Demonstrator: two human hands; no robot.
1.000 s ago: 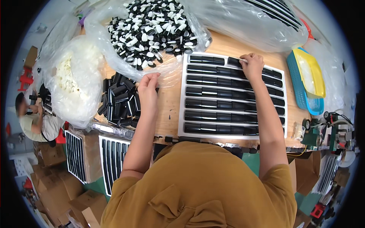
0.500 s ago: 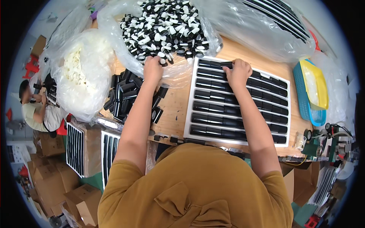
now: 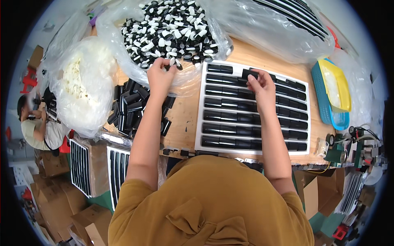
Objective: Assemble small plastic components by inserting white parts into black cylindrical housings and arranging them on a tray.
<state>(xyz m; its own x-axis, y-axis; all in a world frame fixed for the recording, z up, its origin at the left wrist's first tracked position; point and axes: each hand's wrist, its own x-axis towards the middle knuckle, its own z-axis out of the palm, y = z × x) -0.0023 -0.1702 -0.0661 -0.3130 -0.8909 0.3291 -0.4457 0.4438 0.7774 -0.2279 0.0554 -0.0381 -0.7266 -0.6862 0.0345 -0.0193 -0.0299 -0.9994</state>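
At the near edge of a heap of small black-and-white pieces, my left hand is closed in a pinch. Its fingertips hold a small piece with a white oval face. My right hand grips a short black tube between thumb and fingers, just above the back row of a white tray. Rows of glossy black tubes lie end to end in that tray. A gap shows in the back row beside the held tube. My right wrist and forearm cover part of several rows.
Loose black tubes lie piled left of my left forearm. A clear plastic bag of pale pieces stands farther left. Blue and yellow baskets sit at the right. Bagged trays lie behind. A person sits at far left.
My right hand has lifted the black tube out of the tray's back row, leaving a gap. My left hand has drawn slightly back from the heap with a small piece. The whole view has shifted slightly.
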